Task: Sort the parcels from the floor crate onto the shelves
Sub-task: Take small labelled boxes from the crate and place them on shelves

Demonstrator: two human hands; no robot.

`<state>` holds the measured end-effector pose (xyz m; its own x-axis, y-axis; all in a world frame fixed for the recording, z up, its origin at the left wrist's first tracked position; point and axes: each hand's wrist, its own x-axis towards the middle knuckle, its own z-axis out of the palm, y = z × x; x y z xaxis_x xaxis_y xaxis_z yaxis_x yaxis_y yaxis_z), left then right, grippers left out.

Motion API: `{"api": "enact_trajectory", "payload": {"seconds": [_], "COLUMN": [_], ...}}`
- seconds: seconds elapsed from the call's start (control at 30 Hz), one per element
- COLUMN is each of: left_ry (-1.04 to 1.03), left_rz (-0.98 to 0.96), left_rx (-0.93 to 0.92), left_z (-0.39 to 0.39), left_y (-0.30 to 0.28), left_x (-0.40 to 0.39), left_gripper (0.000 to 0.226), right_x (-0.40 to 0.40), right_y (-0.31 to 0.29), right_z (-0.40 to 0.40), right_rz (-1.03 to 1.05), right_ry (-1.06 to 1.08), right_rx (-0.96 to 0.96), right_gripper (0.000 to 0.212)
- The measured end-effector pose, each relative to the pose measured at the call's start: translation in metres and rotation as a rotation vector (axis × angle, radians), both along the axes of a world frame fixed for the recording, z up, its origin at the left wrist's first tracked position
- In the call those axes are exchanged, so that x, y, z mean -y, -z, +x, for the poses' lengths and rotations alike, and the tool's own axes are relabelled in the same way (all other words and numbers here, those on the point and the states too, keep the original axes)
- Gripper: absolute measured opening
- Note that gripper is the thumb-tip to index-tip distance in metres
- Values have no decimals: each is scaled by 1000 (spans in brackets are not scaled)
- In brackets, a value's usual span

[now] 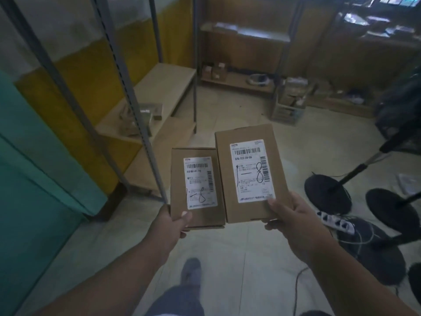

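A person's left hand (175, 221) grips a small labelled cardboard parcel (196, 188); the right hand (293, 221) grips a larger labelled parcel (250, 174), side by side above the floor (239, 258).

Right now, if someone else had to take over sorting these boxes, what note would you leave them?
Left hand: grips the bottom corner of the smaller brown cardboard parcel, label up, hand-marked 1-8.
Right hand: grips the bottom edge of the larger brown cardboard parcel, label up, also marked 1-8.
The parcels are held side by side above the pale tiled floor.
The pale wooden shelves in the grey metal rack stand ahead on the left.
Done: both parcels picked up, labels readable.
Left: place both on their shelf, then go on with the rest.
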<state>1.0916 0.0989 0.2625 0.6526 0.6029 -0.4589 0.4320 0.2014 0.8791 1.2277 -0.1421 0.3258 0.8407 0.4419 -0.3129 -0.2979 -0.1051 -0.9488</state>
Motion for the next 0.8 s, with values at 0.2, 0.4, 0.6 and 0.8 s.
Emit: {"api": "enact_trajectory", "payload": {"seconds": [0.2, 0.4, 0.6, 0.8], "left_ry": [45, 71, -93, -415], "left_rz": [-10, -24, -48, -87], "left_rx": [-24, 5, 5, -75], "left_z": [137, 273, 375, 417], "left_y": [5, -1, 24, 28], "left_x": [-65, -88, -92, -90], "left_gripper": [17, 15, 14, 10], "right_x": [-59, -65, -97, -161], "right_y": [7, -14, 19, 33], "right_z": [126, 249, 391, 503], "right_rz": [-12, -1, -16, -80], "right_ry": [14, 14, -100, -440], "right_rx": [1, 63, 34, -24], "right_gripper": [36, 34, 34, 19]}}
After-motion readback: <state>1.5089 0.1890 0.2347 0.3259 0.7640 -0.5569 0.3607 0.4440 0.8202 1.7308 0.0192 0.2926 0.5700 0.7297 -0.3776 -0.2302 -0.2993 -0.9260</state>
